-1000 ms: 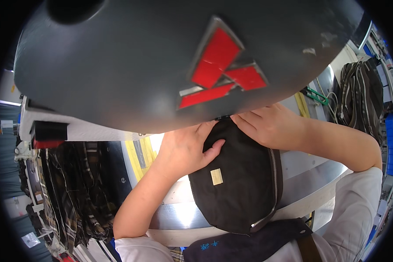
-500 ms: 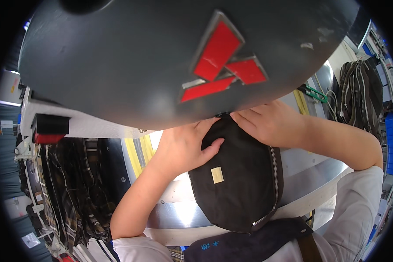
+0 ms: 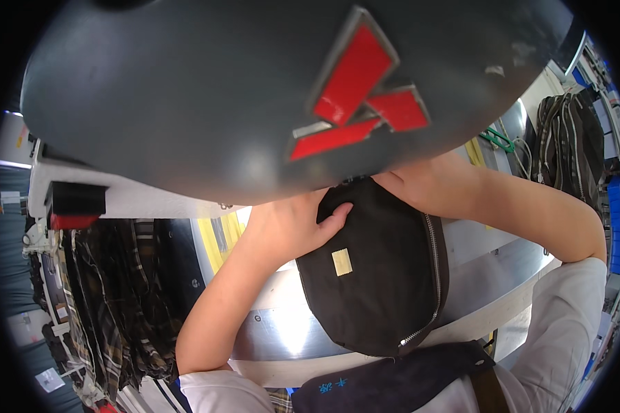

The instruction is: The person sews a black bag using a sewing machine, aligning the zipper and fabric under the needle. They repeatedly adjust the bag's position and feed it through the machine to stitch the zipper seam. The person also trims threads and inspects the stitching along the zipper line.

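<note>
A dark brown-black fabric bag piece (image 3: pixel 379 296) lies on the metal work surface before me, with a silver zipper (image 3: pixel 435 275) curving down its right side. A small cream label (image 3: pixel 342 262) sits left of its middle. My left hand (image 3: pixel 289 230) rests flat on its upper left, thumb spread away from the fingers. My right hand (image 3: pixel 430 186) grips its upper right edge with bent fingers. Both sets of fingertips, and the far end of the fabric, are hidden behind a grey machine head (image 3: pixel 186 124), which looks like a sewing machine and bears a red emblem.
Dark plaid fabric pieces (image 3: pixel 124 296) hang in a stack at the left. More dark pieces with zippers (image 3: pixel 568 148) are piled at the far right. A green-handled tool (image 3: pixel 497 140) lies beyond my right forearm. Yellow tape strips (image 3: pixel 217 241) mark the metal table (image 3: pixel 275 334).
The bag piece has shifted slightly away from me, toward the machine. My right hand has moved a little farther, and its fingers are more hidden. The left hand stays nearly in place.
</note>
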Demonstrator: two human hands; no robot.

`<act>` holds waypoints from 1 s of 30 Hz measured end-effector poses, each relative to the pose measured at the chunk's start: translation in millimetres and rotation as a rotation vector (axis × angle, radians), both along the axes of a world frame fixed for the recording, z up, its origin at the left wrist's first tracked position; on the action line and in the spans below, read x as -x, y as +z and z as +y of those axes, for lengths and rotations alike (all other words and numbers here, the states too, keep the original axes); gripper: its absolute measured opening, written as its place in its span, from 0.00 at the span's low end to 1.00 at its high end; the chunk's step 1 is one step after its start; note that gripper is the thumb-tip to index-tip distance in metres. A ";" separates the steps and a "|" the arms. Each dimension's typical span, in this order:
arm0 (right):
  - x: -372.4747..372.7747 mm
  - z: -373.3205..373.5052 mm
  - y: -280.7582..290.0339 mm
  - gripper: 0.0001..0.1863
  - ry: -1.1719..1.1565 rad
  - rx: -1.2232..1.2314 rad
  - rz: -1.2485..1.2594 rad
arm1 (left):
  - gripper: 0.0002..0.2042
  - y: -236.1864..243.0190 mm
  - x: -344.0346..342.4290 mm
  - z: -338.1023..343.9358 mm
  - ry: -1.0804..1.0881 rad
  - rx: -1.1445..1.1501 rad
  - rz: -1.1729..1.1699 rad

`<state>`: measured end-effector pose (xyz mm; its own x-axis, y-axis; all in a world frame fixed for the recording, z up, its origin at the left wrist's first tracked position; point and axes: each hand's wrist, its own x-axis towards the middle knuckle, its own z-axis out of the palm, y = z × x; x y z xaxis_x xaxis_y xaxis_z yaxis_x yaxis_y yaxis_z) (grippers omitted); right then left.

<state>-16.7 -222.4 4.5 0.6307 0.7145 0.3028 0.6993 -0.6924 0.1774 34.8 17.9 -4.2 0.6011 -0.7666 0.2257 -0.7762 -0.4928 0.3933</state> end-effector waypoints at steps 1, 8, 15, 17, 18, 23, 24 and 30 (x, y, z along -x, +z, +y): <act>1.1 0.3 -0.6 0.17 0.002 -0.030 -0.015 | 0.21 -1.3 0.8 -0.6 -0.003 0.022 -0.009; 2.2 0.3 2.3 0.16 0.009 -0.017 -0.004 | 0.21 -2.6 1.8 -0.4 -0.003 0.039 -0.032; 2.5 1.0 3.2 0.16 0.020 -0.002 -0.010 | 0.21 -8.0 0.5 -0.2 -0.018 0.078 -0.056; 4.8 1.4 4.2 0.17 0.032 0.034 -0.032 | 0.21 -7.6 0.4 -0.8 -0.028 0.100 -0.070; 7.8 1.3 3.3 0.18 0.039 0.056 -0.049 | 0.21 -8.3 2.1 -1.1 -0.040 0.109 -0.048; 18.0 -0.3 1.9 0.20 0.051 0.024 -0.032 | 0.22 -8.3 7.7 -4.4 -0.118 0.176 -0.089; 17.5 -0.8 1.3 0.20 0.054 0.025 -0.024 | 0.22 -8.2 8.1 -4.8 -0.114 0.173 -0.092; 17.4 -0.7 2.2 0.19 0.053 0.022 -0.016 | 0.22 -9.9 10.5 -3.7 -0.086 0.162 -0.089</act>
<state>-34.1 -223.1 6.6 0.5868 0.7535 0.2965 0.7321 -0.6501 0.2032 24.4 14.2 -14.1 0.5073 -0.7634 0.3998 -0.8479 -0.3593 0.3898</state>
